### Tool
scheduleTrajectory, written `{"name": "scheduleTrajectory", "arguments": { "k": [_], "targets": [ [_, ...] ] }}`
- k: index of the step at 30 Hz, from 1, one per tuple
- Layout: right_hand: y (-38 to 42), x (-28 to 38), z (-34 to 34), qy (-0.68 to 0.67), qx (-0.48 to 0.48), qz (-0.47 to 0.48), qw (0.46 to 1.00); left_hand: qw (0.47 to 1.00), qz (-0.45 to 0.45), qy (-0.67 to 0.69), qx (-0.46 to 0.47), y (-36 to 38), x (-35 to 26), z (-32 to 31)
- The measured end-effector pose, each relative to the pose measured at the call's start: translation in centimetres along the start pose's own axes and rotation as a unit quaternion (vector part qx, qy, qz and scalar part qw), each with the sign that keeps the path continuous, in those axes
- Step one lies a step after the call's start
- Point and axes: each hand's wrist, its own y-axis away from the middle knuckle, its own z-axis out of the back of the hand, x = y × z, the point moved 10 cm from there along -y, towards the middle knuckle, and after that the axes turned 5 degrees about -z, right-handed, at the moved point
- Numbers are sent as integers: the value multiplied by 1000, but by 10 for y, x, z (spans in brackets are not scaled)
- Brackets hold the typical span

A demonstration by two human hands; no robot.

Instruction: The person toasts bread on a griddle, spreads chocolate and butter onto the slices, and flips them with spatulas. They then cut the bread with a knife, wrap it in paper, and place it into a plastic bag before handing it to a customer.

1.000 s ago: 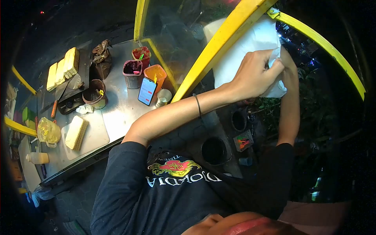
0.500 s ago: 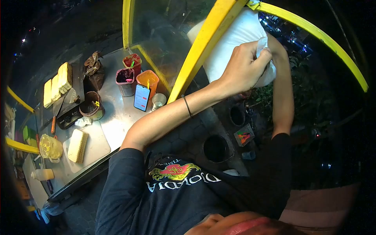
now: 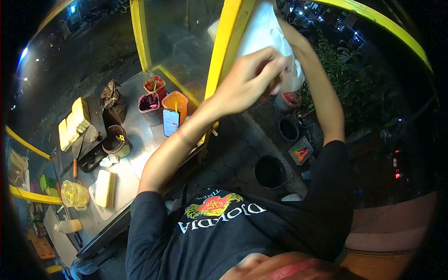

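My left hand (image 3: 254,79) is raised at the upper middle, slightly blurred, with its fingers curled and pinched at the near edge of a white plastic bag (image 3: 267,33). The bag hangs beside the yellow post (image 3: 223,56), which covers part of it. My right forearm (image 3: 322,88) reaches up along the far side of the bag, and the fingers of that hand are hidden. Below my left forearm, a phone (image 3: 171,122) leans against an orange tub (image 3: 176,101), near a tub of dark purple filling (image 3: 149,106) and a red tub (image 3: 155,85).
On the metal counter (image 3: 135,135) at left, bread blocks (image 3: 74,122) lie on a dark griddle with a spatula (image 3: 76,161). Another bread block (image 3: 106,188) rests on a white board, beside a yellow tub (image 3: 75,194). A dark bucket (image 3: 269,171) stands on the ground.
My left hand and the white bag have shifted left and slightly down in view, the bag now partly behind the yellow post. The whole view has turned slightly.
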Motion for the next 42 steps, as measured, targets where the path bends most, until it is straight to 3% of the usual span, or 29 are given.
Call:
{"name": "scheduleTrajectory", "arguments": {
  "k": [1,3,4,5,6,7,8,10,12,13,14,15,16,17,18,19,20,22,24,26,28,29,31,32,34,37,39,40,42],
  "targets": [
    [16,17,-7,-2,-1,2,1000,999,14,-31,33,19,-4,7],
    [40,60,-44,210,68,191,956,988,68,-98,99,63,-5,35],
    [-10,14,42,443,69,166,878,986,101,-95,92,90,-3,57],
    [11,28,41,507,12,114,854,982,139,-110,58,122,7,87],
    [57,62,-5,404,-5,239,883,976,177,-129,10,156,16,125],
    [77,76,-14,407,-42,294,864,970,209,-117,-54,196,23,164],
    [96,83,-23,400,-116,244,876,948,247,-173,-100,237,25,204],
    [150,114,-58,464,-197,379,776,869,336,-307,-195,330,17,274],
    [200,105,-43,206,-223,545,781,776,388,-427,-255,429,-9,314],
    [205,93,-83,100,-44,594,797,734,387,-487,-271,467,-23,325],
    [218,85,-126,-10,130,625,770,690,379,-548,-282,491,-38,337],
    [205,75,-169,103,212,578,782,648,423,-570,-278,512,-47,342],
    [192,59,-213,216,292,518,775,637,397,-611,-251,531,-46,351],
    [167,42,-245,141,164,375,901,600,384,-667,-219,551,-40,355],
    [144,19,-286,116,221,286,925,559,368,-720,-183,565,-35,356],
    [124,-16,-327,81,289,178,937,542,401,-726,-133,581,-17,364],
    [110,-43,-369,85,354,139,921,519,405,-745,-105,573,-24,357],
    [91,-113,-442,6,411,-31,911,542,376,-738,-144,581,-33,369],
    [66,-174,-494,23,376,-73,923,573,414,-682,-186,595,-40,384],
    [47,-219,-533,7,325,-117,939,600,375,-664,-241,603,-53,396],
    [38,-240,-564,27,274,-140,951,635,394,-562,-355,619,-67,415],
    [37,-249,-577,28,272,-140,952,637,393,-561,-354,616,-73,417],
    [31,-266,-596,-15,255,-180,950,678,407,-329,-516,643,-70,428],
    [27,-270,-603,-15,252,-177,951,676,407,-373,-488,654,-65,436],
    [32,-280,-610,-88,225,-240,940,709,331,-307,-542,651,-76,444],
    [28,-283,-606,-115,170,-270,941,701,261,-163,-643,658,-78,471],
    [17,-284,-598,-131,137,-245,951,702,264,-12,-662,636,-77,475],
    [11,-282,-590,-135,100,-224,960,735,257,117,-616,623,-66,477],
    [2,-275,-574,-113,66,-185,974,779,291,181,-525,612,-57,482]
  ]
}}
